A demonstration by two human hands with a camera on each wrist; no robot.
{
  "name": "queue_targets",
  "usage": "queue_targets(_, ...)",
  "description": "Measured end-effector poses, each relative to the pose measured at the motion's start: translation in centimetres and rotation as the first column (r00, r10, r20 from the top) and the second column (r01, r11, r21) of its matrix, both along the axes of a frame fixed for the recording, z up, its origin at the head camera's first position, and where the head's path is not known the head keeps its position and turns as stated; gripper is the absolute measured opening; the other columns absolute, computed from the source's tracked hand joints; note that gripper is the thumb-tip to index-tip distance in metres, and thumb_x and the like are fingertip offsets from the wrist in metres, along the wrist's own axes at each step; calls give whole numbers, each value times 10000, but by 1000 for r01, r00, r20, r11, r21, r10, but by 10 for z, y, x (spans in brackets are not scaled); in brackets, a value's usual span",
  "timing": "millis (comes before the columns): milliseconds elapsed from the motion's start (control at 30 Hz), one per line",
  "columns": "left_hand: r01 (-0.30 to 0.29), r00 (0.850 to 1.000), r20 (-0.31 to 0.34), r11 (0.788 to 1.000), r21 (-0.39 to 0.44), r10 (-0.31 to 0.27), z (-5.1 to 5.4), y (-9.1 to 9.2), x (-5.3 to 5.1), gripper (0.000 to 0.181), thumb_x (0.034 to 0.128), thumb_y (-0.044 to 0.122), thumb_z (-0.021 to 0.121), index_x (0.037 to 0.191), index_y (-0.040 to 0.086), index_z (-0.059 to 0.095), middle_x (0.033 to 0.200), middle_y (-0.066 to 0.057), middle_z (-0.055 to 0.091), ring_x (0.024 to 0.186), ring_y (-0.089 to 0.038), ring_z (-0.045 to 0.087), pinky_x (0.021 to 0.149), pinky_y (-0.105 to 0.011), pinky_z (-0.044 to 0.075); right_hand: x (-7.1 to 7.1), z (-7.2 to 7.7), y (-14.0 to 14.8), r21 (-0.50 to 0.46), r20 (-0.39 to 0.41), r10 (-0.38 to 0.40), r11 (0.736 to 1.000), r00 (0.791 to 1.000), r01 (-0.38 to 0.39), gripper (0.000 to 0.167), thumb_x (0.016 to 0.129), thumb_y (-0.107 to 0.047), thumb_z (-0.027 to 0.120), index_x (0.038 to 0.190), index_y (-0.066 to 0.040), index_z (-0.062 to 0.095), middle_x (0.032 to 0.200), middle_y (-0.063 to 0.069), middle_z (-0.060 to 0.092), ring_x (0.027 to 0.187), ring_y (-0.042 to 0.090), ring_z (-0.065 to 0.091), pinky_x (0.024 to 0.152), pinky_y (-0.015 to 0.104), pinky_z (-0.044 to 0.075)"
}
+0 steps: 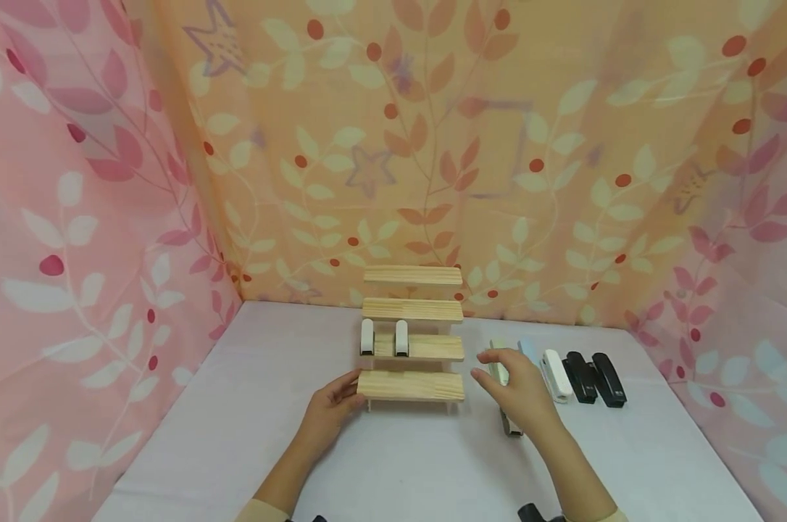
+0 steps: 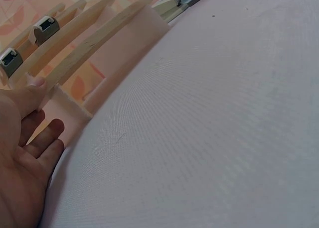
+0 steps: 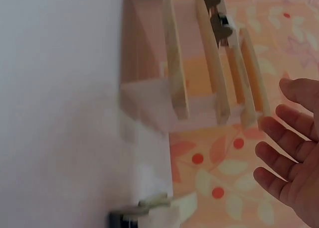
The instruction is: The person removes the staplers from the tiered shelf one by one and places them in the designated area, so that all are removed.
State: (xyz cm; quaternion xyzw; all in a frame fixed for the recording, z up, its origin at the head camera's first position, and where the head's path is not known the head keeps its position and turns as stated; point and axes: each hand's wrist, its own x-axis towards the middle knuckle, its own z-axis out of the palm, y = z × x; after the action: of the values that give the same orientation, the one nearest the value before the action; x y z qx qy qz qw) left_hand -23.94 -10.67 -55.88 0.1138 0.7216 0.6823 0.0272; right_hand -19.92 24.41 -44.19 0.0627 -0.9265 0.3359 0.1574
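Observation:
A stepped wooden display rack [image 1: 409, 388] stands on the table, its planks rising toward the back. Two white staplers, a left one [image 1: 367, 337] and a right one [image 1: 401, 338], sit upright on its second plank from the bottom. My left hand [image 1: 328, 413] grips the left end of the lowest plank; in the left wrist view the thumb lies against the wood and the other fingers are loosely bent. Right of the rack, my right hand [image 1: 520, 391] hovers with fingers apart, holding nothing. It partly hides a pale green stapler [image 1: 497, 368], blurred in the right wrist view.
Further right, a light blue stapler [image 1: 527, 351], a white stapler [image 1: 556, 377] and two black staplers, one nearer [image 1: 580, 377] and one at the end [image 1: 609, 380], lie in a row. A white cloth covers the table [image 1: 393, 464]. Patterned curtains [image 1: 341, 145] enclose the back and sides.

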Motion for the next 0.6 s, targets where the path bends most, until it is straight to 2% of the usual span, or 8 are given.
queue_targets(267, -6, 1000, 28, 999, 35, 5, 2, 2, 0, 582, 912, 153, 775, 1455, 113, 572, 1331, -141, 673, 1241, -270, 646, 971, -217, 558, -17, 10, -38, -37, -44, 67, 997, 997, -69, 355, 912, -324, 798, 1206, -141, 719, 1208, 24, 721, 1260, 302, 594, 1053, 570, 499)
queue_targets(600, -13, 1000, 3, 1000, -11, 13, 0, 2, 0, 558, 930, 178, 760, 1456, 142, 576, 1332, -112, 676, 1228, -233, 651, 951, -210, 566, -38, 4, -72, -73, -78, 98, 992, 992, -104, 403, 877, -354, 830, 1195, -125, 735, 1187, 28, 736, 1233, 300, 610, 1059, 546, 498)
